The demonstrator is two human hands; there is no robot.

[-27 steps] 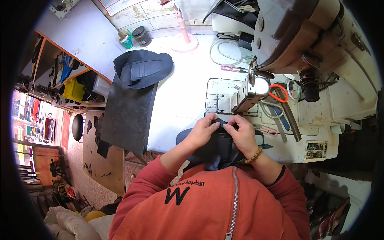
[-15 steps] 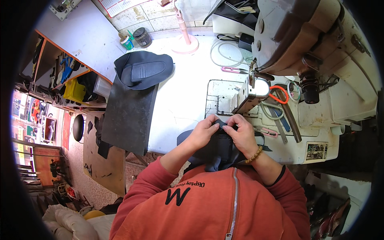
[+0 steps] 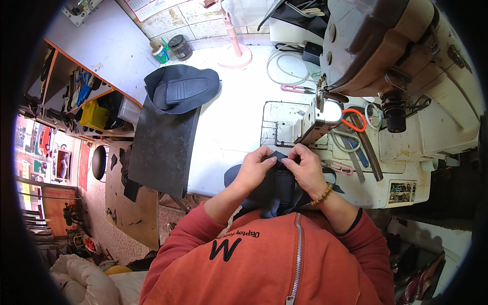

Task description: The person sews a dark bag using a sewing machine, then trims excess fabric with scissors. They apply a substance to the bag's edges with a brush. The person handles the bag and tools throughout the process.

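Observation:
At the table's front edge, close to my body, I hold a black leather shoe upper [image 3: 282,189]. My left hand [image 3: 256,169] pinches its far edge between thumb and fingers. Just to the right, my right hand [image 3: 308,170] pinches the same edge, and a small dark corner shows between the two thumbs. The fingers' undersides are hidden. Beyond my hands stands the sewing machine's narrow arm [image 3: 315,124], apart from the piece. A similar black shoe upper [image 3: 190,90] lies farther left, partly on a black board [image 3: 165,145].
Pink-handled snips [image 3: 297,89] lie beyond the sewing arm. Right of it are orange-handled scissors [image 3: 362,122], a hammer [image 3: 373,157] and more pink snips [image 3: 339,168]. A pink lamp stand [image 3: 235,55] and a dark jar [image 3: 180,47] stand at the back.
The fingertips have parted slightly, and more of the upper's far corner shows between them. Both hands keep their pinch in nearly the same place.

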